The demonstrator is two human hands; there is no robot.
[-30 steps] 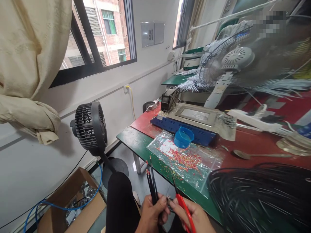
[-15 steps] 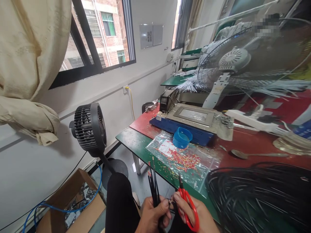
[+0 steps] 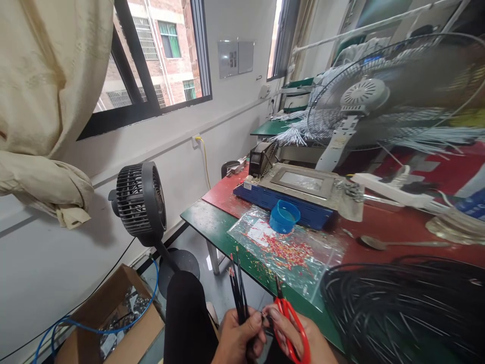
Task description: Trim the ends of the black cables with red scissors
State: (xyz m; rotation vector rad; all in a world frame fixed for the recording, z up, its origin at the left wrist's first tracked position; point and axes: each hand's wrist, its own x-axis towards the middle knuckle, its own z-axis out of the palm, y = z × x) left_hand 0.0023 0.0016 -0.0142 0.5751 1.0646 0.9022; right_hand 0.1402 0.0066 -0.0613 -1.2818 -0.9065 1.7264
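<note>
Several black cables (image 3: 236, 293) stand upright in my left hand (image 3: 242, 333), their stripped ends with reddish wires pointing up. My right hand (image 3: 293, 331) is closed around red-handled scissors (image 3: 299, 323), the dark blades pointing up and away. The thumb and fingertips of both hands meet at a small wire end between them, its details too small to make out. Beyond my hands, a clear plastic bag (image 3: 310, 283) lies on the table, strewn with red and yellow wire scraps (image 3: 286, 250). A blue ring-shaped container (image 3: 284, 216) stands on the bag's far side.
A big coil of black cable (image 3: 394, 308) covers the table's right front. Behind the bag sit a blue-sided heating device (image 3: 280, 202) and a spoon (image 3: 379, 242). A white fan (image 3: 364, 93) stands at the back, a dark fan (image 3: 142, 202) and a cardboard box (image 3: 144, 328) at left.
My right hand and the scissors have shifted slightly left and tilted a little. My left hand stays almost in place, the cable tips leaning slightly further left.
</note>
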